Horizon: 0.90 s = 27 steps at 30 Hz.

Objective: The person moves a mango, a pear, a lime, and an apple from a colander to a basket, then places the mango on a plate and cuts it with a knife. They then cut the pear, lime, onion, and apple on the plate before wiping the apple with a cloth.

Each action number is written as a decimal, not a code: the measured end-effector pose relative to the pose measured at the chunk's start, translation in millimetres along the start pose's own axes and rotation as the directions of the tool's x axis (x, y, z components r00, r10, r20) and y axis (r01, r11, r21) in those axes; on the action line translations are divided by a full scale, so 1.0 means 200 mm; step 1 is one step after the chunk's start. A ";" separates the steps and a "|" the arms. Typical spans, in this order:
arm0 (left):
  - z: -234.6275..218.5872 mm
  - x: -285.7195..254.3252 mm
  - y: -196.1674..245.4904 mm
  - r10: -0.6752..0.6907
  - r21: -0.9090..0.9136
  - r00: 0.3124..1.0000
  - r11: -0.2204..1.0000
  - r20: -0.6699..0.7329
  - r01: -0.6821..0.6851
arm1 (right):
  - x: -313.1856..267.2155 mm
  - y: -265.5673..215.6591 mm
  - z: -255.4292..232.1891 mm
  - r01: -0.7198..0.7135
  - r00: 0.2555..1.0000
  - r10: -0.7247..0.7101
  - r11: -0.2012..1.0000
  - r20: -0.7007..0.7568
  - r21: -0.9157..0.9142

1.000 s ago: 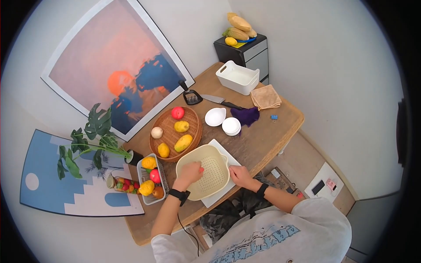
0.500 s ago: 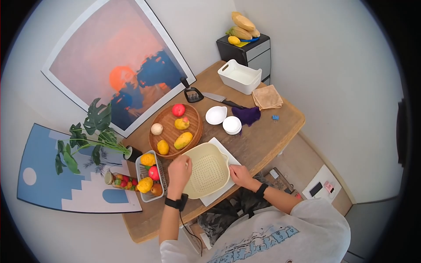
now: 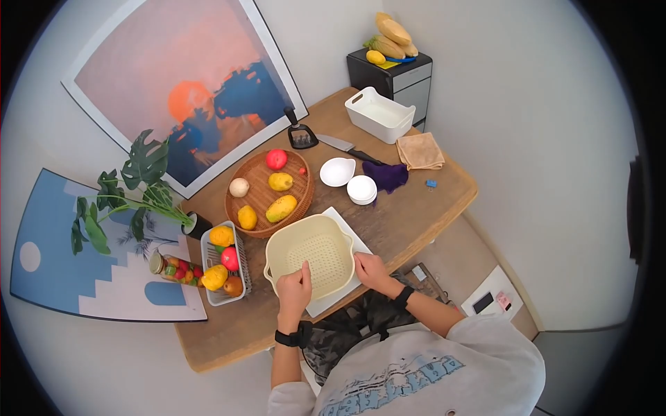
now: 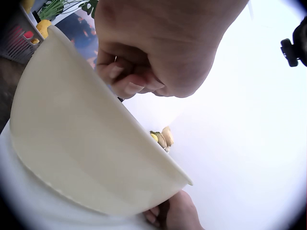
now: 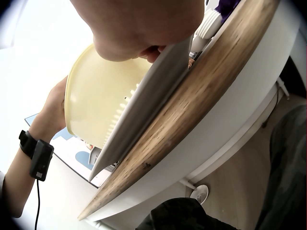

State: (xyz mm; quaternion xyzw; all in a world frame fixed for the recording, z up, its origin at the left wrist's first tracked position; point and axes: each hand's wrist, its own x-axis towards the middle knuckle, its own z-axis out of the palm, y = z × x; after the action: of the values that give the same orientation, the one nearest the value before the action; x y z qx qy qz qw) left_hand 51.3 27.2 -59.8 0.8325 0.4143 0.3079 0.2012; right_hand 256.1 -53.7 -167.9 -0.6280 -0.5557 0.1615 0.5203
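A pale yellow colander [image 3: 312,253] sits on a white board [image 3: 345,223] at the table's near edge. At the colander's near-left rim is my left hand [image 3: 295,288], fingers curled and thumb pointing up over the inside; the left wrist view shows those fingers [image 4: 132,86] beside the rim, with nothing seen in them. My right hand [image 3: 374,270] grips the colander's right rim, fingers low against the outer wall. Beyond, a round woven basket [image 3: 267,232] holds several yellow fruits, a red one, a pale round one and a small red round thing [image 3: 302,170].
Left stand a grey basket [image 3: 220,298] of fruit, a jar [image 3: 175,267] and a potted plant [image 3: 198,224]. White bowls [image 3: 338,172], a purple cloth [image 3: 388,176], a knife [image 3: 347,148], a masher [image 3: 302,136] and a white bin [image 3: 380,122] lie farther back.
My left hand has moved from inside the colander toward the woven basket and back to the colander's rim. The small red thing now lies in the woven basket. My right hand stays at the rim.
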 end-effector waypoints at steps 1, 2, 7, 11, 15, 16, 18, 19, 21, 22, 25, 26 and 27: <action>0.01 -0.01 0.00 -0.007 -0.027 1.000 1.000 -0.002 0.007 | 0.00 0.00 0.00 -0.002 1.000 0.002 1.000 0.001 0.001; 0.03 -0.02 -0.01 -0.022 -0.034 1.000 0.999 0.004 0.022 | 0.00 0.00 0.00 -0.003 1.000 0.003 1.000 0.002 0.002; 0.09 -0.07 -0.01 -0.055 -0.105 0.998 0.993 -0.008 0.054 | 0.00 0.00 0.00 0.007 1.000 -0.007 1.000 -0.015 -0.008; 0.10 -0.09 -0.01 -0.069 -0.138 0.998 0.988 -0.001 0.069 | 0.00 0.01 0.02 0.006 0.999 -0.004 0.998 -0.032 0.066; 0.09 -0.08 0.01 -0.093 -0.189 0.996 0.977 0.014 0.094 | 0.00 0.03 0.03 -0.006 1.000 0.008 0.999 -0.028 0.053; 0.09 -0.08 0.02 -0.098 -0.197 0.995 0.975 0.025 0.101 | 0.00 0.03 0.03 -0.015 1.000 0.016 0.999 -0.017 0.050; 0.09 -0.08 0.01 -0.100 -0.228 0.995 0.968 0.015 0.101 | 0.00 0.04 0.02 -0.036 0.999 0.036 0.998 -0.002 0.042; 0.09 -0.08 0.01 -0.099 -0.242 0.995 0.965 0.012 0.099 | 0.00 0.04 0.02 -0.030 1.000 0.030 0.999 -0.001 0.043; 0.09 -0.09 0.01 -0.116 -0.275 0.993 0.956 -0.030 0.104 | -0.01 0.04 0.02 -0.020 1.000 0.021 0.999 -0.004 0.047; 0.08 -0.09 0.01 -0.123 -0.291 0.991 0.951 -0.049 0.104 | 0.00 0.04 0.02 -0.010 1.000 0.010 0.999 -0.002 0.049; 0.04 -0.12 -0.01 -0.199 -0.337 0.972 0.930 -0.127 0.146 | 0.00 0.04 0.02 0.008 1.000 -0.008 0.998 -0.002 0.055; 0.02 -0.13 -0.02 -0.209 -0.330 0.962 0.933 -0.178 0.142 | 0.00 0.04 0.02 0.008 1.000 -0.008 0.998 -0.003 0.058; -0.02 -0.14 -0.04 -0.219 -0.322 0.949 0.936 -0.227 0.139 | 0.00 0.03 0.02 0.006 1.000 -0.006 0.998 -0.004 0.061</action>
State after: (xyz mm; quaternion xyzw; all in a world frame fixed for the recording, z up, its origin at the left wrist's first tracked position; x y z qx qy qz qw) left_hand 30.9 8.7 -70.6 0.7027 0.4598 0.4542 0.2975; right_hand 255.9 -50.6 -175.4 -0.6105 -0.5515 0.1755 0.5407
